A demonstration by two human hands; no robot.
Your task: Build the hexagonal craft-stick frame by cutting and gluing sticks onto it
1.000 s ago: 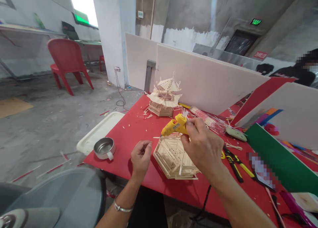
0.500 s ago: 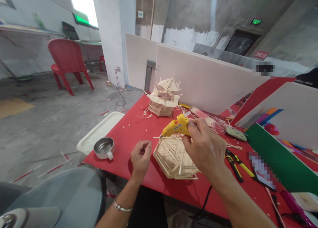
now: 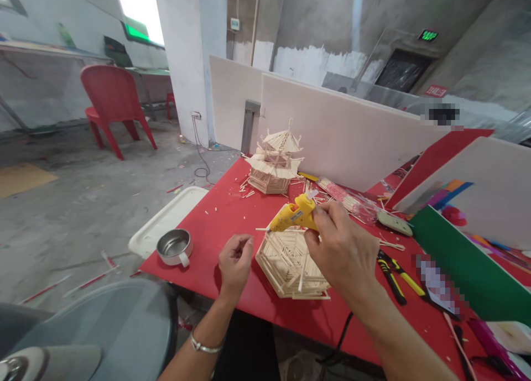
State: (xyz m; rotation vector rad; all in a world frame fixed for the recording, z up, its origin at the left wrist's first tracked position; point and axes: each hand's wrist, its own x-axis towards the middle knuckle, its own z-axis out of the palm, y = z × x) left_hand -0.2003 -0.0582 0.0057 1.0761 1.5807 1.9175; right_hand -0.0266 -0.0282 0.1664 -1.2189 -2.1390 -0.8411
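Observation:
My right hand (image 3: 342, 243) is closed round the handle of a yellow hot glue gun (image 3: 293, 214). Its nozzle points left and down, at the far left corner of a hexagonal frame of stacked wooden sticks (image 3: 286, 262). The frame rests near the table's front edge. My left hand (image 3: 235, 264) is curled beside the frame, on its left and apart from it; whether anything is between the fingers is hidden. Farther back stands a small pagoda model (image 3: 276, 162) of the same pale sticks.
A steel cup (image 3: 174, 247) stands at the left edge of the red table (image 3: 207, 226). Yellow-black pliers (image 3: 392, 276) lie right of my right hand. Bagged sticks (image 3: 340, 196) and a green board (image 3: 468, 254) are farther right. White panels (image 3: 323, 132) rise behind.
My right hand and the glue gun have shifted very slightly, with the nozzle staying at the frame's far left corner. My left hand and the stick frame look unmoved.

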